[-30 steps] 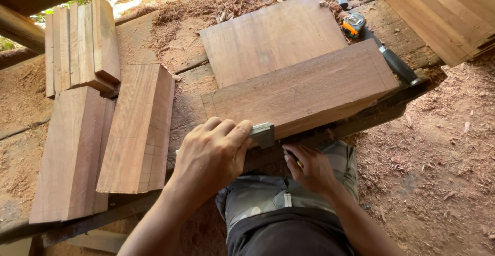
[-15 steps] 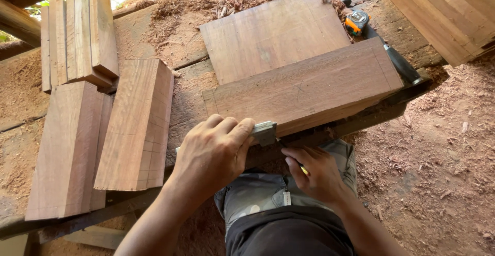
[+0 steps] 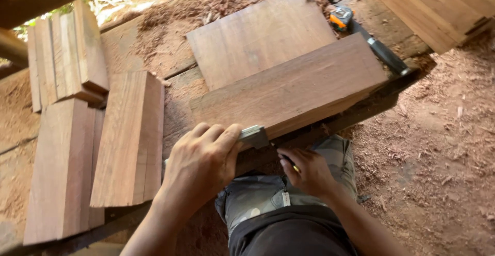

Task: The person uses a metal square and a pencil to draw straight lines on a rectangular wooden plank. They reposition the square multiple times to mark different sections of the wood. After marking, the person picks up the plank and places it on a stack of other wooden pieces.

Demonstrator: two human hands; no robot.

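Two hands on one board, at its near edge. Left hand is wrapped round a metal square, pressing it against the near left end of the board. Right hand sits just below the board's near face, fingers pinched narrow on what looks like a pencil; only a dark stub with a yellowish bit shows, tip hidden.

Board lies across the bench, long axis running lower-left to upper-right, overlapping a wider panel behind it. Its near edge overhangs the bench front, above the person's lap.

Looks like marking a line on the near face, against the square. To do it well:
- keep the square's stock hard against the reference edge, no rocking; the left-hand grip looks firm enough
- run the pencil flush against the blade, angled into it, one pass
- board is unclamped as far as I can see, so left-hand pressure also has to stop it sliding on the panel
- sawdust is everywhere; any grit under the stock throws the line off

Other items: tape measure and a dark-handled tool just past the board's far end, stacked blocks well to the left, planks top right.
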